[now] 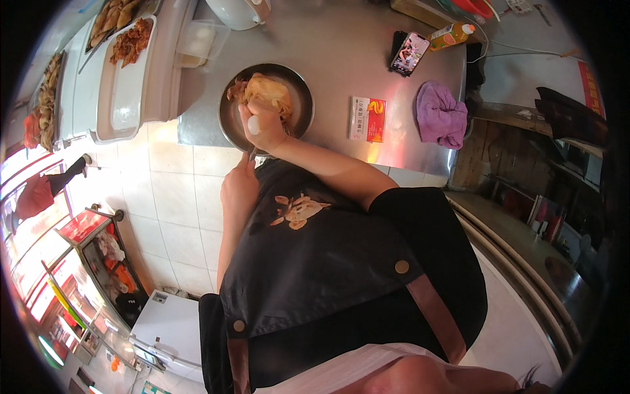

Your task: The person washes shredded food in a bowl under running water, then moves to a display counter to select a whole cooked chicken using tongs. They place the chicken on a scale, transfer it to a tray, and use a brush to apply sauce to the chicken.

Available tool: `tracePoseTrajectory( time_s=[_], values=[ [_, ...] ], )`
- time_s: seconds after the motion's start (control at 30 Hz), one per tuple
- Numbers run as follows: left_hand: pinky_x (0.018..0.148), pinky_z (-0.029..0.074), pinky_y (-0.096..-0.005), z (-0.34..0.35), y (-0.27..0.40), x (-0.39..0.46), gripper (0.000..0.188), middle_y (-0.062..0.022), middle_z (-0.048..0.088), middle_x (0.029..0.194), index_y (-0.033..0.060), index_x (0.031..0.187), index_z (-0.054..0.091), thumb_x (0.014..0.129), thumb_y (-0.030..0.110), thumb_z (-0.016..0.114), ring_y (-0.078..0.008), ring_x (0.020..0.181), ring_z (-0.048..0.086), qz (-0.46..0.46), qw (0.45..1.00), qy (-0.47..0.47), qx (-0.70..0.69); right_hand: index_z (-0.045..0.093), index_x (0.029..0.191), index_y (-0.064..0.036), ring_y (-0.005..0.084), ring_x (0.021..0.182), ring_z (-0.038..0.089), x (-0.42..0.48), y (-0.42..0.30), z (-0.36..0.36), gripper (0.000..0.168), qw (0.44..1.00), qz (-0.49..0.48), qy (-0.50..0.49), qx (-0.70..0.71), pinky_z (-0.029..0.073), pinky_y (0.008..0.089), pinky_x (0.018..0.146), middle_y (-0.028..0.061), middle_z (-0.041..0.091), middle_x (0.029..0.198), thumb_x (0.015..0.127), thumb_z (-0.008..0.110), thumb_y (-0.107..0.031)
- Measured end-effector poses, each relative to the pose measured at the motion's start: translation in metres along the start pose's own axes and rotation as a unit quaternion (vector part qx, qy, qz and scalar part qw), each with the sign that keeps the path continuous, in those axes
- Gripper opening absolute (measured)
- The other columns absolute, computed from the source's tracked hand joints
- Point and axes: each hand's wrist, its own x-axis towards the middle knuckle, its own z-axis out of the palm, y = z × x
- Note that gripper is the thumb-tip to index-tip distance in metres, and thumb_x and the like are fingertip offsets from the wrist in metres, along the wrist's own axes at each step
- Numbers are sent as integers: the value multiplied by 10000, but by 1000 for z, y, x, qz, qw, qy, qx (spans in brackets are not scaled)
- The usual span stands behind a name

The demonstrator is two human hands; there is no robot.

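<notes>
A round metal pan (309, 115) at the front edge of the steel table holds a pale yellow piece of cooked poultry (268, 90) with browner, torn-looking bits beside it. Over the pan's near part, my right hand (266, 125) is closed around a tool whose rounded white handle end (253, 125) shows; the rest of the tool is mostly hidden. Just below the pan's near rim, my left hand (239, 180) grips a thin metal piece (252, 153). Whether that piece belongs to the same tool, I cannot tell.
Left of the table stand a white tray (118, 106) with reddish-brown meat and further food trays. A clear plastic container (204, 42) and a white kettle (238, 12) are beyond the pan. To the right lie a box (368, 119), phone (410, 53), juice bottle (450, 36) and purple cloth (441, 115).
</notes>
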Motion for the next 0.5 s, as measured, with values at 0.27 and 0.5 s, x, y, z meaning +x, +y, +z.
tracePoseTrajectory(
  time_s=[0.27, 0.5],
  values=[
    [851, 469, -486, -10, 6, 6, 413, -260, 646, 1020, 78, 1271, 587, 967, 312, 434, -411, 992, 608, -11, 999, -42, 3, 409, 611, -54, 310, 502, 441, -3, 13, -5, 317, 996, -87, -29, 11, 350, 401, 476, 114, 425, 582, 811, 650, -3],
    [809, 491, -482, -19, 23, 1, 395, -234, 665, 975, 94, 1254, 594, 969, 315, 431, -402, 947, 630, -6, 994, -61, 90, 402, 611, -56, 302, 496, 440, 3, 12, -13, 322, 997, -78, -26, 9, 349, 405, 463, 110, 407, 572, 807, 651, 2]
  ],
)
